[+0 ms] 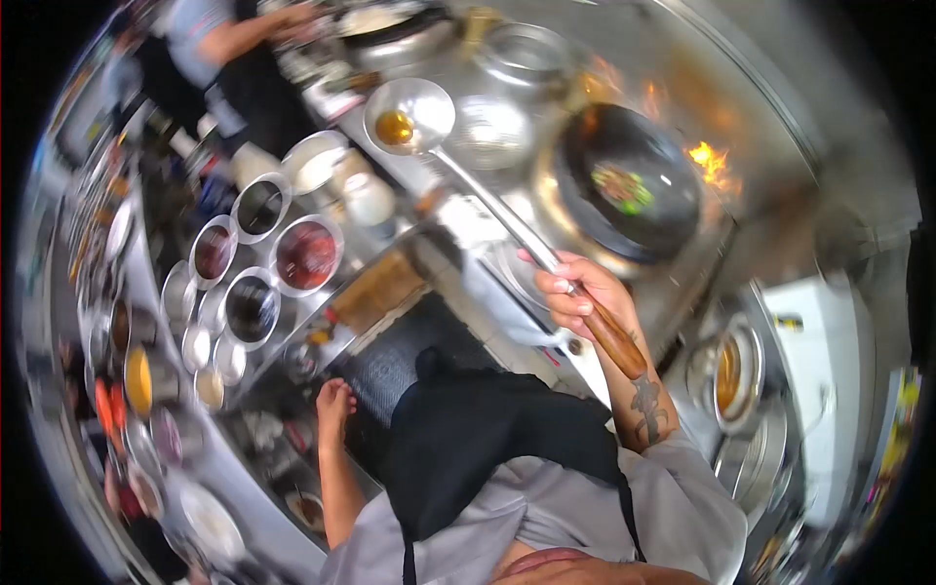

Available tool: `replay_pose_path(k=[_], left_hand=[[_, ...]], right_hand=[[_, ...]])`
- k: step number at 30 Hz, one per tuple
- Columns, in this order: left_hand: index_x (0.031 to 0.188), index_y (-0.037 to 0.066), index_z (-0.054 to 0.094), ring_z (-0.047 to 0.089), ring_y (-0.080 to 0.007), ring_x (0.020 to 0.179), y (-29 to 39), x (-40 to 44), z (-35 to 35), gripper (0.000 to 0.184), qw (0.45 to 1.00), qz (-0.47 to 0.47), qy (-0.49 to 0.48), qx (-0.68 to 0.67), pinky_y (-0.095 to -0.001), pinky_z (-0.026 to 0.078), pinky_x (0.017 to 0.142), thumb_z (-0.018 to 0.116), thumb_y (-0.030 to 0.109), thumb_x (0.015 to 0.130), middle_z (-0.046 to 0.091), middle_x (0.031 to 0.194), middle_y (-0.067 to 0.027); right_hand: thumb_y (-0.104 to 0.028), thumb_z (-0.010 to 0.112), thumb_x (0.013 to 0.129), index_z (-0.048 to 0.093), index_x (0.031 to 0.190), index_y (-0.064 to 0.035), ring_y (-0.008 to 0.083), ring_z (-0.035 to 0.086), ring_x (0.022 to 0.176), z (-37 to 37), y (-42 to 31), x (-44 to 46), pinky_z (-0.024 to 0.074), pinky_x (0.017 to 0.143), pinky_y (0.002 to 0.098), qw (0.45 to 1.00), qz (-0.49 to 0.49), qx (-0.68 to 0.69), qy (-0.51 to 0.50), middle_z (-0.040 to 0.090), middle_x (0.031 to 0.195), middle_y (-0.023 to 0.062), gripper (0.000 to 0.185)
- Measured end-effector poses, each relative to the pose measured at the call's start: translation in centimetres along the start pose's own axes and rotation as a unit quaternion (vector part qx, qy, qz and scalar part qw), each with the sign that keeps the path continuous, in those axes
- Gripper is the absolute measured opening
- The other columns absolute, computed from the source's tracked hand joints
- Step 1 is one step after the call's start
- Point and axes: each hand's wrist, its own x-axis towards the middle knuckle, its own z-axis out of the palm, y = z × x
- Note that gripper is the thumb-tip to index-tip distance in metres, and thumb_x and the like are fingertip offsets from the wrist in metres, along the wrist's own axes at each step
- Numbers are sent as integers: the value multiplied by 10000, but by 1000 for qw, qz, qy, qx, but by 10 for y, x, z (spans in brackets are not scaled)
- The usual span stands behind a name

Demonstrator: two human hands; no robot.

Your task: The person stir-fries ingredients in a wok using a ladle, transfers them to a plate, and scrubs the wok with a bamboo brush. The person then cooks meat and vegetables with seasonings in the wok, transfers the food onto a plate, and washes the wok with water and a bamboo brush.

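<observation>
My right hand (580, 292) is closed around the handle of a long metal ladle (487, 200), near where the metal shaft meets the brown wooden grip. The ladle's bowl, at the upper middle, holds a little amber liquid (394, 127). To the right of the shaft, a dark wok (632, 185) sits on the stove with green and brown food (622, 189) in it. Flames (715, 164) rise beside the wok. My left hand (335, 400) hangs low at the left of my black apron, its fingers curled in and nothing visible in them.
Metal containers of ingredients, one with red contents (306, 253), stand on the left counter (283, 361). A bowl of brown-orange liquid (727, 375) is at the right, near a white surface (814, 322). Another person (258, 88) in a dark apron works at the upper left.
</observation>
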Motion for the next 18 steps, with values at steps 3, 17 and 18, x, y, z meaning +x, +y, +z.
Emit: replay_pose_path(k=[3,17,18], left_hand=[[1101,55,557,578,-94,616,6,31,28,224,994,-9,-71,85,-225,482,524,584,166,909,602,818,-15],[1178,-64,564,611,-130,765,53,144,252,447,816,115,-462,328,-255,499,676,694,194,838,661,891,-89],[1197,-64,551,620,-146,816,47,149,267,479,789,122,-495,342,-270,503,714,699,212,835,659,941,-109]], right_hand=[[-69,456,910,415,1340,27,53,429,430,-17,-21,-56,392,390,233,986,-106,-73,110,476,751,19,443],[-63,529,818,578,1066,-3,103,506,448,-172,-60,-70,407,412,265,722,-248,-315,564,554,689,28,259],[-71,529,824,572,1103,9,105,514,453,-169,-55,-70,413,415,268,699,-258,-344,571,564,696,34,293]])
